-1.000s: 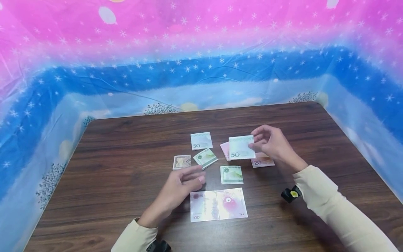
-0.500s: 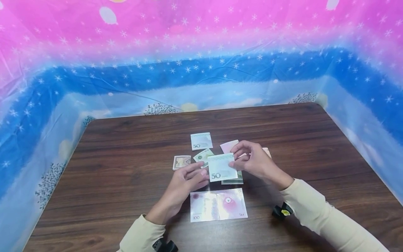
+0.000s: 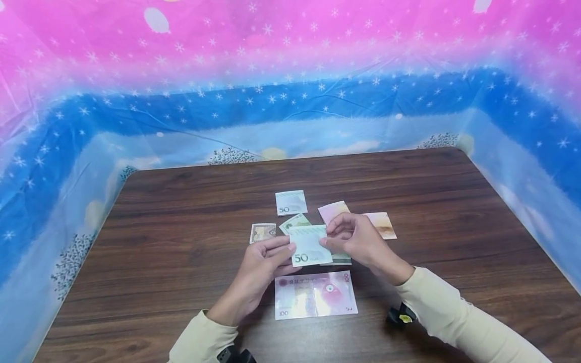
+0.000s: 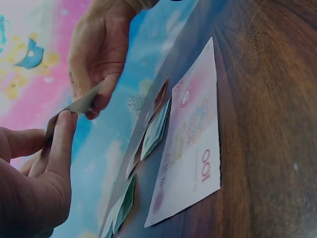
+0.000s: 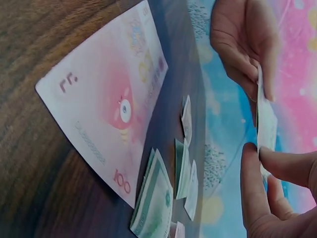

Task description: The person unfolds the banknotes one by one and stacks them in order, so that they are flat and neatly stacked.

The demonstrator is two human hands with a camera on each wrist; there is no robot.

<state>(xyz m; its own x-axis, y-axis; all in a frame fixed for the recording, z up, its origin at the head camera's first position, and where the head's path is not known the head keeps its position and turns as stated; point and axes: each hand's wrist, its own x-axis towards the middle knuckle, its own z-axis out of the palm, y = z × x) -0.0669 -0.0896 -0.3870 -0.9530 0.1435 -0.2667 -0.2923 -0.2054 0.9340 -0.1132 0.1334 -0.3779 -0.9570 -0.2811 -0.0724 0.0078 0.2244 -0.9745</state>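
A folded green 50 banknote [image 3: 310,249] is held above the table between both hands. My left hand [image 3: 265,264] pinches its left edge, thumb in front and fingers behind. At the opposite edge, my right hand [image 3: 360,242] grips it between thumb and fingers. The right wrist view shows the folded banknote [image 5: 266,121] nearly edge-on, pinched from both ends. Below the hands a pink 100 banknote [image 3: 295,297] lies unfolded, with a crease across its middle. Partly covered by the held note are a green folded banknote [image 3: 295,222] and another green banknote [image 3: 342,260].
On the dark wooden table [image 3: 181,212] lie another folded 50 banknote [image 3: 290,203] at the back, a brown folded banknote [image 3: 262,233] on the left, a pink folded banknote [image 3: 333,209] and an orange-brown folded banknote [image 3: 383,225] on the right. A patterned cloth [image 3: 254,126] surrounds the table's far sides.
My right hand has carried the folded 50 banknote left and nearer to me, off the pink and orange-brown notes. My left hand has taken hold of its left edge.
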